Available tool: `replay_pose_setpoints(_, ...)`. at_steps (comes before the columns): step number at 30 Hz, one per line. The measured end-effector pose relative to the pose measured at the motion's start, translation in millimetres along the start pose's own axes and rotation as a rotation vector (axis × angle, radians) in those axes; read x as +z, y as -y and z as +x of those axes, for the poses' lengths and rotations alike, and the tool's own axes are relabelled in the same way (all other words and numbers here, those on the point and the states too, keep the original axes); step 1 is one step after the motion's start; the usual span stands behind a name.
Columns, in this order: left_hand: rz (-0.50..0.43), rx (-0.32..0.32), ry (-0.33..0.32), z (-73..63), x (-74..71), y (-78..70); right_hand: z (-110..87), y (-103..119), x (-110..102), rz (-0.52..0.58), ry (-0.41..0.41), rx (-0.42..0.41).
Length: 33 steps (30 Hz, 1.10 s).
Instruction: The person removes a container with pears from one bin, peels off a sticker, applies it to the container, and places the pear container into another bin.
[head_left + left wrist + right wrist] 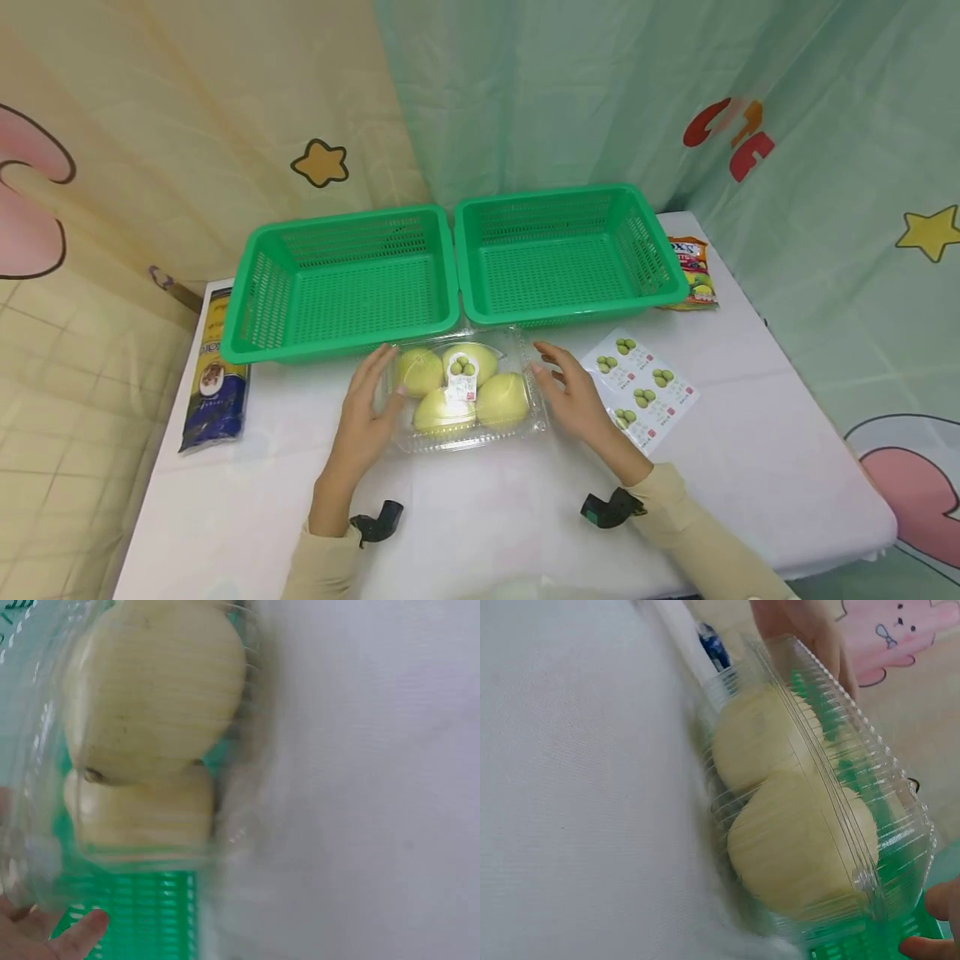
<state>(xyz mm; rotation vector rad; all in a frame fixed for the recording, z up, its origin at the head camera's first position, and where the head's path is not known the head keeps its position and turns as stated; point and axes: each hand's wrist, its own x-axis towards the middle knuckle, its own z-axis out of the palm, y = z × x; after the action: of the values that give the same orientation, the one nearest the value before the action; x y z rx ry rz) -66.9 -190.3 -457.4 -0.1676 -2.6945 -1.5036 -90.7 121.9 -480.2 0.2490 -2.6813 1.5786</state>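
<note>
A clear plastic clamshell box (471,437) of several pale yellow-green fruits (502,400) lies on the table in front of the green baskets. Its lid looks closed, with a white fruit-picture sticker (462,379) on top. My left hand (363,421) is at the box's left side, fingers mostly straight and thumb near the edge; whether it touches is unclear. Beside the right edge is my right hand (573,396), its fingers loosely bent. In the right wrist view the right fingers (930,947) appear apart from the box. Neither hand grips anything.
Two green plastic baskets (341,348) (573,315) stand side by side at the back. A sheet of fruit stickers (641,392) lies right of the right hand. A blue-and-yellow packet (213,404) is at the left, and a colourful snack bag (696,275) at the back right.
</note>
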Motion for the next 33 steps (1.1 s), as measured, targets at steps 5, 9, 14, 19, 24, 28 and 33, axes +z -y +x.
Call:
replay_pose_setpoints(5, -0.092, -0.215, -0.081, -2.0, -1.4, 12.2, 4.8, -5.2, -3.7, 0.157, 0.057, 0.231)
replay_pose_setpoints(9, -0.138, -0.366, -0.062, -4.4, -1.0, 15.4, 9.1, -4.5, -3.1, 0.237, 0.091, 0.316)
replay_pose_setpoints(14, -0.213, -0.437, -0.062, -4.5, -2.0, 17.8, 12.8, -5.9, 0.6, 0.256, 0.112, 0.334)
replay_pose_setpoints(19, -0.248, -0.453, -0.051, -2.8, -2.2, 20.0, 14.4, -7.1, 4.1, 0.271, 0.086, 0.311)
replay_pose_setpoints(24, -0.251, -0.454, -0.063, -0.4, -0.4, 19.9, 15.5, -6.6, 7.4, 0.259, 0.061, 0.298)
replay_pose_setpoints(28, -0.245, -0.446, -0.075, 0.0, 1.2, 20.5, 15.0, -3.8, 9.2, 0.245, 0.045, 0.302)
replay_pose_setpoints(33, -0.263, -0.437, -0.089, -0.5, 3.4, 21.2, 15.4, -1.1, 9.9, 0.24, 0.046, 0.338)
